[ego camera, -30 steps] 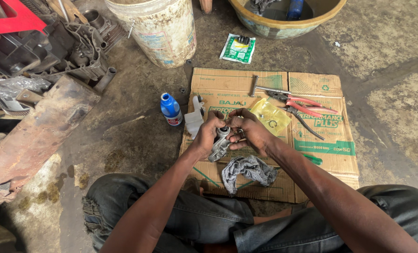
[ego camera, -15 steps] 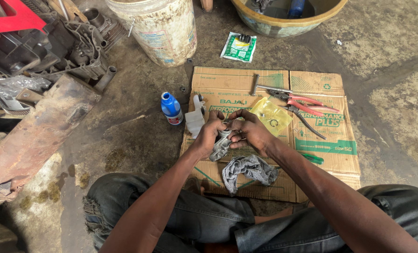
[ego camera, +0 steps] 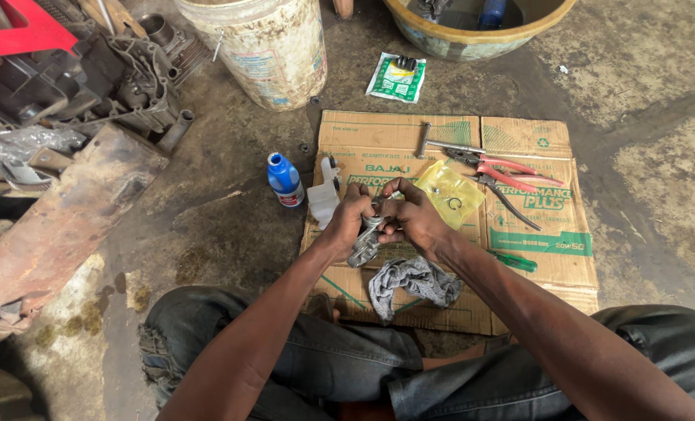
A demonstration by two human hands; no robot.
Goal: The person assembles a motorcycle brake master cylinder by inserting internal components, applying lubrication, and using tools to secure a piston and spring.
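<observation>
A small grey metal part [ego camera: 365, 243], dull and greasy-looking with a rounded lower end, is hanging tilted between both hands, its upper end hidden under the closed fingers, just above the flattened cardboard [ego camera: 519, 257] and near a crumpled grey rag [ego camera: 413, 282].

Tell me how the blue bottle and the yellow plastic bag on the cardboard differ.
The blue bottle stands upright, while the yellow plastic bag lies flat. The bottle is rigid and opaque, with a blue cap; the bag is soft and see-through, with a small ring showing inside. The bottle sits on the bare floor just off the cardboard; the bag rests on it, by the right hand. Both are small and close to the hands.
</observation>
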